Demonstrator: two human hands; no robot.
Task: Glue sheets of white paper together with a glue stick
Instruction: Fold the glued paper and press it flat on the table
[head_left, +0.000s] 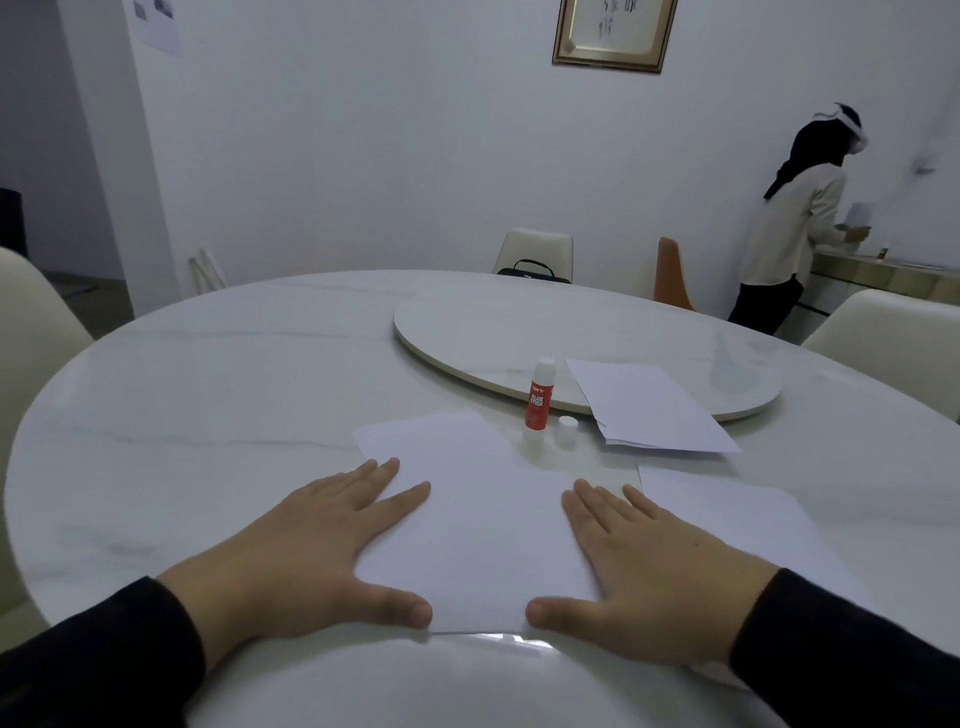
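A white paper sheet (478, 514) lies flat on the round marble table (208, 395) in front of me. My left hand (306, 551) presses flat on its left edge with straight fingers. My right hand (649, 566) presses flat on its right edge, partly over a second sheet (737, 509) lying to the right. Just beyond the sheet a red and white glue stick (539, 400) stands upright without its cap. The white cap (567, 432) stands beside it. A small stack of white paper (649, 405) lies further right, partly on the turntable.
A round marble turntable (493, 332) sits at the table's centre. Cream chairs (535, 249) and an orange chair (670, 275) ring the table; a black bag (532, 271) rests on the far chair. A person (789, 228) stands at a counter at the back right.
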